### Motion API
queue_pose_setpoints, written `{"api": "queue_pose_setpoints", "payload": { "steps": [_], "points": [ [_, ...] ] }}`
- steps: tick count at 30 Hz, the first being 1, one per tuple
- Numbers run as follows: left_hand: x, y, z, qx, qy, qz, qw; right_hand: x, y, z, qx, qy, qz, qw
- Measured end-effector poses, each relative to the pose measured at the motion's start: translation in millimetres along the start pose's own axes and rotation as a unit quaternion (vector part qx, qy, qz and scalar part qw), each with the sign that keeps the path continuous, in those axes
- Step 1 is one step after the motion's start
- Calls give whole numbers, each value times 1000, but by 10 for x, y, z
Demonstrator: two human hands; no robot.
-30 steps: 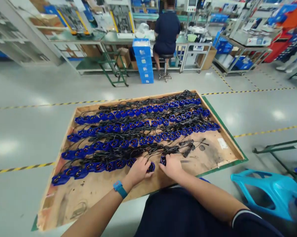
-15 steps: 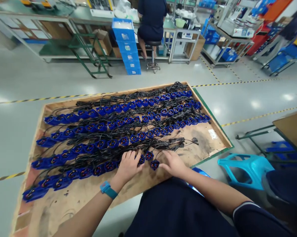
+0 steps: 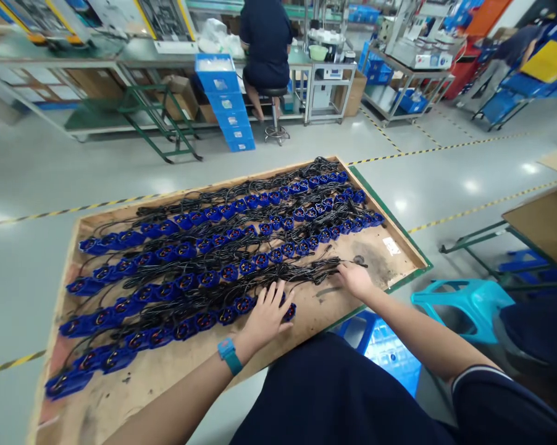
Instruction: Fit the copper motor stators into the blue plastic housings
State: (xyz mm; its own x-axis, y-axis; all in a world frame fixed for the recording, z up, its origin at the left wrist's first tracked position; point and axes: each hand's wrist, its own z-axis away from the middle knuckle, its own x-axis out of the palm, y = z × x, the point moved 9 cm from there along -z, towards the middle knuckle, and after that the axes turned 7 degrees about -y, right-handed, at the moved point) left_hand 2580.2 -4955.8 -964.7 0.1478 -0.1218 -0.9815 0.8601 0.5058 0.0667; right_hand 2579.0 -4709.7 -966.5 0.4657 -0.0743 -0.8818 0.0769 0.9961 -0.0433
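Rows of blue plastic housings (image 3: 205,320) with coloured wires inside lie in a shallow wooden tray (image 3: 190,361), and bundled black cables (image 3: 315,272) run between the rows. My left hand (image 3: 268,314) rests with spread fingers over the right end of the nearest row and partly hides the housings there. One blue housing (image 3: 289,311) shows just beyond its fingertips. At the right end of the front cable bundle, my right hand (image 3: 355,279) has its fingers curled on the black cable; the fingertips are partly hidden.
A turquoise stool (image 3: 466,306) and a blue crate (image 3: 392,352) stand on the right, near my body. Beyond the tray are stacked blue bins (image 3: 225,102), a green metal frame (image 3: 162,123) and a seated person (image 3: 265,46) at a workbench. Another person (image 3: 510,55) stands far right.
My right hand has moved right and away from me, from the loose housings to the cable ends. My left hand has shifted right onto the end housings, its fingers now spread.
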Motion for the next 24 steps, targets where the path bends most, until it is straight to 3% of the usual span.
{"api": "queue_pose_setpoints", "payload": {
  "steps": [6, 11, 14, 19, 22, 24],
  "points": [
    [118, 180, -43, -127, -6, 29, 992, -238, -18, 74, -26, 97, -28, 995],
    [75, 136, -170, -246, 18, 100, 964, -255, -48, -137, 33, 95, -45, 994],
    [45, 103, -240, -292, 34, 120, 948, -196, -165, -172, 14, 87, -37, 995],
    [-8, 73, -253, -249, 32, 90, 964, -21, -158, -285, 20, 12, -13, 1000],
    [-36, 11, -159, -162, 26, 51, 985, -92, -115, -425, 21, -7, 17, 1000],
    [-32, -55, -79, -95, 22, 29, 995, -228, -118, -505, 11, 13, 23, 1000]
  ]
}}
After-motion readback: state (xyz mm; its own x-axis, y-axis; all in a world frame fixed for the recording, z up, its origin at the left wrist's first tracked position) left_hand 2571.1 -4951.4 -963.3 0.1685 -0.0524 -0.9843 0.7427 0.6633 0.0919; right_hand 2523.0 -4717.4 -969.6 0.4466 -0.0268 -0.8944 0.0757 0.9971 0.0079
